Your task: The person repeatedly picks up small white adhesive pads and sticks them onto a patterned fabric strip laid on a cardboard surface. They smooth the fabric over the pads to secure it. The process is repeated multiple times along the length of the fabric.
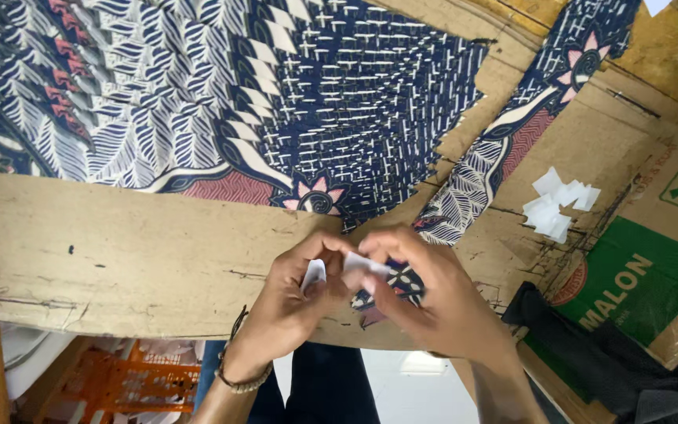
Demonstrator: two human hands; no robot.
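Small white paper pieces [344, 268], pinched between both sets of fingertips low in the middle of the view, at the near edge of a cardboard-covered table [103, 251]. Left hand [296, 294] curled nearly closed, thumb and forefinger nipping one white slip [313, 274] that juts toward 12 o'clock. Right hand [433, 294] likewise curled, fingertips gripping a second white slip [362, 263] just at 3 o'clock from the first; whether the two slips touch, cannot tell. Beaded bracelet [238, 382] round the left wrist, at 7 o'clock from the hands. Under the right fingers, a narrow strip of dark blue patterned cloth [504, 149], running off toward 1 o'clock, its near end partly hidden by the hand. Large spread of the same kind of blue, white and red batik fabric [221, 94] filling the far part of the table, from 10 to 12 o'clock. Loose heap of white paper scraps [559, 202] on bare cardboard at 2 o'clock, well apart from the hands. Green-printed flattened carton [637, 275] at 3 o'clock, dark cloth [590, 345] lying below it. Orange plastic crate [139, 381] under the table at 8 o'clock.
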